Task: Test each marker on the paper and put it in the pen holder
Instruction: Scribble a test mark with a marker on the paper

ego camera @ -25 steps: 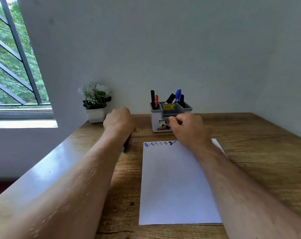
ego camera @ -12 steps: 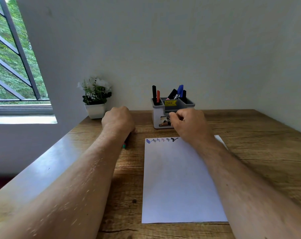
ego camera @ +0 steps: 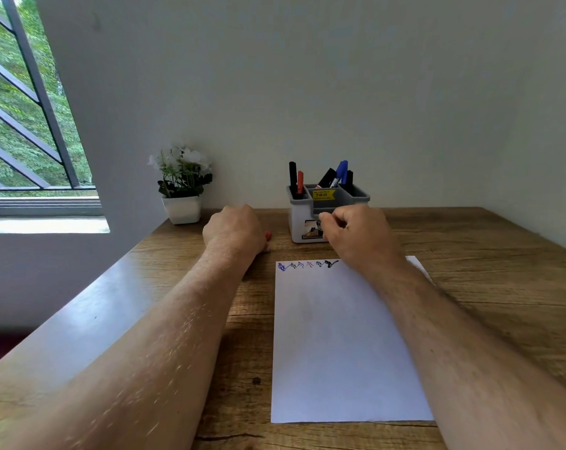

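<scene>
your left hand (ego camera: 233,229) is lying knuckles-up on the table (ego camera: 470,254), fingers curling over a red marker (ego camera: 268,236) whose tip is peeking out at its right edge. your right hand (ego camera: 356,235) is curling in front of the holder (ego camera: 327,211), pinching something small and dark that is too hidden to name. the paper (ego camera: 340,345) is lying between your forearms, scribbles (ego camera: 307,264) running along its far edge. markers (ego camera: 341,172) are standing in the holder, and a plant (ego camera: 182,185) is sitting to its left.

Pen holder standing close ahead of both grips

The pen holder (ego camera: 299,222) is blocking the way just beyond the right grip (ego camera: 356,237); the plant pot (ego camera: 181,209) is sitting beyond-left of the left grip (ego camera: 234,230); bare desk (ego camera: 486,254) is lying open rightward.
</scene>
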The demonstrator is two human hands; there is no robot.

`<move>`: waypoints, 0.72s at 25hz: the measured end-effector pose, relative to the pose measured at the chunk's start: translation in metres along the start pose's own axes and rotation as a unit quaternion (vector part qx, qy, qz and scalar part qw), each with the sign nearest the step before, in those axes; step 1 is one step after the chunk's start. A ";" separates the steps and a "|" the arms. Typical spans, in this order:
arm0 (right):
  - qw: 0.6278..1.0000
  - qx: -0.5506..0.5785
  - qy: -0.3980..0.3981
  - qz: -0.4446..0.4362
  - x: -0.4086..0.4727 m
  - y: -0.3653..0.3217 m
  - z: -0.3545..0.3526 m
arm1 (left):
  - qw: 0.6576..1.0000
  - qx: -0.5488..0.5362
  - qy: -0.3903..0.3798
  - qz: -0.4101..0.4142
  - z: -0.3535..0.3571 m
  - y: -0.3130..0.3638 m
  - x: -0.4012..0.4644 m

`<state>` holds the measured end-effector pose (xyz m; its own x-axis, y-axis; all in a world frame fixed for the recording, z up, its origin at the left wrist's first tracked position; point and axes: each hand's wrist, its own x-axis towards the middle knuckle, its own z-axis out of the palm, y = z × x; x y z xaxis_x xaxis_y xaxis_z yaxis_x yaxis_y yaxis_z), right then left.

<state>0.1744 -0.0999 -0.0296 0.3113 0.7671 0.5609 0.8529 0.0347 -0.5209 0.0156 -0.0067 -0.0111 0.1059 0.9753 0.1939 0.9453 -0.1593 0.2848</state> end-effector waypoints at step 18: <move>0.996 0.027 0.056 -0.070 0.005 0.006 0.003 | 0.884 -0.407 0.206 0.104 -0.026 0.031 -0.027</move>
<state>0.1802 -0.0937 -0.0317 0.2374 0.6764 0.6973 0.8688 0.1733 -0.4639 0.0341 -0.0422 0.0174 -0.0286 0.8004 0.5988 0.3653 -0.5492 0.7516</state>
